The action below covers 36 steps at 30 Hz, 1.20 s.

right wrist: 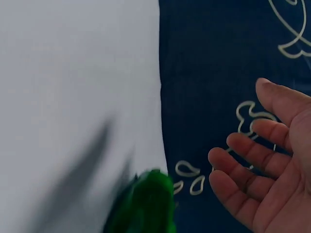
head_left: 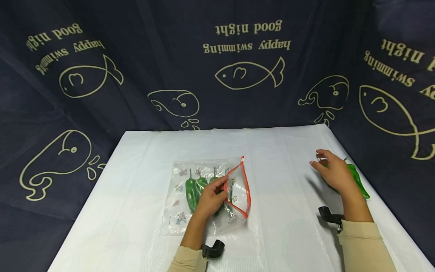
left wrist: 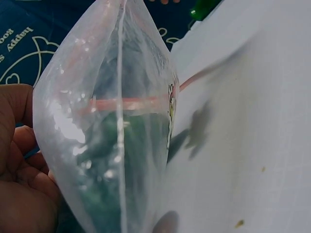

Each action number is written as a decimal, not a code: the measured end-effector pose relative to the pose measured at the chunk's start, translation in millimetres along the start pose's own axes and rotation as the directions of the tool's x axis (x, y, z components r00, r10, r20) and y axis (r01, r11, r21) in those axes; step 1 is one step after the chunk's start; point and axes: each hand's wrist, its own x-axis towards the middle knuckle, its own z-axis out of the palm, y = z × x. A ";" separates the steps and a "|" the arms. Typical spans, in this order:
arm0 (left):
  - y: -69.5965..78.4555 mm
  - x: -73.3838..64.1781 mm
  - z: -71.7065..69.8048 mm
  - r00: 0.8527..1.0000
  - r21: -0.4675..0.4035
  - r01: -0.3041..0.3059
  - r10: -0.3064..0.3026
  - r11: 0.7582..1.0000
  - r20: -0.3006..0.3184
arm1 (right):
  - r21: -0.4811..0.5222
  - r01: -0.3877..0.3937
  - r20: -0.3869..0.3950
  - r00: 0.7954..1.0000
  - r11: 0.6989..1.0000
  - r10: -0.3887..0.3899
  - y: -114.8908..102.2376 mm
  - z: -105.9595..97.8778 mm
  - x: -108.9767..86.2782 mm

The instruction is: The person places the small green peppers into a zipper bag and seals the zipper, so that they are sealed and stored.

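Observation:
A clear zip bag [head_left: 176, 223] with a red zip edge lies on the table, its mouth spread apart toward the right. Several green peppers [head_left: 191, 194] with thin stems show through its plastic. My left hand [head_left: 210, 200] pinches the bag's near mouth edge at the red strip; in the left wrist view the bulging plastic hides part of the fingers. Over by the table's right edge, my right hand [head_left: 334, 173] hovers beside more green pepper [head_left: 355, 175], partly covered by hand and forearm. The right wrist view shows that hand [right wrist: 272, 170] holding nothing, fingers loosely bent, apart from a pepper [right wrist: 146, 204].
A white cloth covers the table [head_left: 278, 151]. Dark blue curtains [head_left: 176, 45] with fish and whale drawings hang behind it and at both sides. Each wrist carries a black camera mount [head_left: 213, 249].

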 end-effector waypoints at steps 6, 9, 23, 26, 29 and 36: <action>4.9 -0.2 -2.0 1.000 0.002 0.007 -0.007 1.000 0.008 | -0.061 0.007 0.028 1.000 0.998 -0.005 18.9 -8.8 1.8; 20.8 -3.6 -3.5 1.000 0.023 0.003 -0.003 1.000 0.019 | -0.097 -0.004 0.029 1.000 0.995 0.007 28.3 -11.3 3.5; 32.3 -3.6 -5.5 0.999 0.000 -0.017 0.017 1.000 0.032 | -0.241 -0.043 0.057 0.997 0.970 0.059 46.6 -11.7 6.8; 31.3 -3.7 -5.4 0.999 0.003 -0.024 0.024 1.000 0.035 | -0.265 -0.061 0.073 0.994 0.962 0.083 50.3 -10.0 7.8; 30.6 -4.5 -5.4 0.999 0.017 -0.030 0.029 0.999 0.035 | -0.275 -0.057 0.081 0.993 0.960 0.082 54.0 -8.2 8.7; 28.1 -6.9 -3.9 0.999 0.017 -0.032 0.031 0.999 0.040 | -0.305 -0.054 0.081 0.993 0.951 0.082 58.0 -7.8 11.3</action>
